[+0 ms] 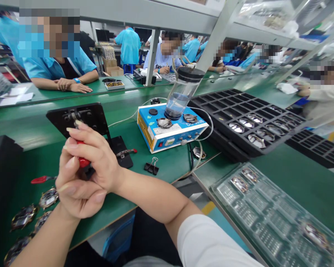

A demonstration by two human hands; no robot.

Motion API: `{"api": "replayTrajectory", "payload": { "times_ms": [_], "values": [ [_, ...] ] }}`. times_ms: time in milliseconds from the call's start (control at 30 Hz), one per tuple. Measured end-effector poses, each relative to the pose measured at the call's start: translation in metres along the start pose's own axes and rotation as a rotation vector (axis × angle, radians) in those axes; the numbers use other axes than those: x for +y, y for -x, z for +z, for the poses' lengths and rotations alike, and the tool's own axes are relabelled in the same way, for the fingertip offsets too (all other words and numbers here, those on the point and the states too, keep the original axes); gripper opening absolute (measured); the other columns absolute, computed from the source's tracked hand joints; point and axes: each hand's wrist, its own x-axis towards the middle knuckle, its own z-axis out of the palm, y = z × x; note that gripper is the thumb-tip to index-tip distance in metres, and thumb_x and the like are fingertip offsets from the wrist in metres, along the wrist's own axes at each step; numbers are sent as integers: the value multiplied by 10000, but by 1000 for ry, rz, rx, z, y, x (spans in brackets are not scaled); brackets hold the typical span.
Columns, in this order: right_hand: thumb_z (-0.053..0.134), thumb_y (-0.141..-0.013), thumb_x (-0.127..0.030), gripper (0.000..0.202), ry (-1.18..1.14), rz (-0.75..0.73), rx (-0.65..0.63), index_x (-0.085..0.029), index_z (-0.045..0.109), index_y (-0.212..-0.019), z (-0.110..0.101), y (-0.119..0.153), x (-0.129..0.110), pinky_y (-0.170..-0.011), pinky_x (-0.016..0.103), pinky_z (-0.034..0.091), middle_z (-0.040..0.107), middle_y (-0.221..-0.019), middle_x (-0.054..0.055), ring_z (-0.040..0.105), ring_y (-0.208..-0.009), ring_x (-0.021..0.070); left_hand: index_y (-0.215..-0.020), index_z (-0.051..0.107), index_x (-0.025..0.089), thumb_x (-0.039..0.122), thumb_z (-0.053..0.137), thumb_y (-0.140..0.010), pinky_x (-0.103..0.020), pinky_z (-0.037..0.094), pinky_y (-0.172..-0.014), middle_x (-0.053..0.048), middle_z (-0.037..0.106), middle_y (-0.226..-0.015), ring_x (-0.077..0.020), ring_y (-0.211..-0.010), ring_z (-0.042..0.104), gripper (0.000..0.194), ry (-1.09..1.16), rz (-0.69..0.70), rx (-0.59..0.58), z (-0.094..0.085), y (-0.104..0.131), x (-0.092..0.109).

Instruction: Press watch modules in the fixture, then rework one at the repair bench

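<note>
My right hand (100,159) and my left hand (75,196) are clasped together around a red handle (84,161), which shows only in part between the fingers. It appears to belong to a black clamp fixture (97,115) whose upright plate stands just behind my hands. What lies under my palms is hidden. On the fixture's base at the right sits a small toggle clamp (125,152) with a red tip. Left of my hands, another red grip (39,180) lies low over the bench. Several round watch-case-like parts (23,217) rest beside my left forearm.
A blue dispenser box (172,129) carries a clear cylinder (180,94) of liquid. Nearby lies a binder clip (151,166). Black compartment trays (219,107) and a clear blister tray (245,207) hold parts at the right. A black foam block (2,167) stands left. Co-workers sit beyond.
</note>
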Motion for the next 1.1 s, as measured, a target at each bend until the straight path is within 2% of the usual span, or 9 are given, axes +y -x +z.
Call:
{"api": "replayTrajectory", "payload": {
  "times_ms": [167, 300, 433, 633, 767, 967, 1100],
  "values": [
    [945, -683, -579, 901, 26, 38, -32, -226, 596, -1435, -1, 1, -2, -1394, 403, 316, 576, -1613, 58, 391, -1634, 263, -1711, 331, 303, 340, 741, -751, -294, 252, -1394, 112, 269, -1814, -189, -1710, 181, 1044, 6, -4, 11, 1, -1, 1],
    [927, -683, -613, 881, -6, 24, 0, -233, 606, -1409, 0, -1, 1, -1390, 413, 337, 594, -1601, 45, 415, -1623, 271, -1713, 324, 300, 335, 736, -752, -306, 249, -1400, 109, 274, -1813, -193, -1709, 189, 1047, -1, 2, 8, 1, 0, 0],
    [876, -753, -633, 796, -6, 7, 24, -237, 612, -1392, 3, -1, 3, -1385, 416, 348, 618, -1582, 40, 458, -1597, 259, -1710, 329, 322, 360, 731, -737, -303, 262, -1396, 130, 282, -1807, -191, -1708, 185, 1054, -16, -6, 13, 0, 2, 0],
    [914, -718, -601, 885, 10, 35, -11, -233, 569, -1445, 0, 1, -2, -1385, 409, 336, 592, -1596, 61, 387, -1636, 258, -1703, 334, 369, 382, 737, -720, -326, 281, -1394, 160, 294, -1795, -199, -1707, 196, 1063, -27, -34, 26, 0, 4, 0],
    [914, -710, -628, 927, 48, 19, -48, -213, 551, -1455, 0, 0, -2, -1396, 424, 314, 595, -1582, 76, 344, -1655, 275, -1709, 335, 333, 354, 734, -716, -318, 264, -1398, 133, 287, -1803, -199, -1709, 191, 1069, -16, -21, 17, 0, 4, -1],
    [907, -717, -622, 892, -24, -42, 68, -193, 561, -1419, 4, 1, 1, -1402, 403, 301, 626, -1554, 78, 369, -1643, 261, -1715, 321, 302, 314, 727, -722, -302, 261, -1394, 104, 267, -1816, -191, -1709, 190, 1073, -3, -3, 9, 0, 2, 1],
    [946, -687, -579, 941, 39, -6, -30, -208, 558, -1460, 3, 1, 1, -1404, 418, 286, 563, -1624, 74, 373, -1643, 280, -1720, 309, 277, 320, 734, -734, -309, 250, -1401, 84, 261, -1821, -201, -1711, 185, 1075, -3, 4, -1, 0, 3, 1]
  ]
}}
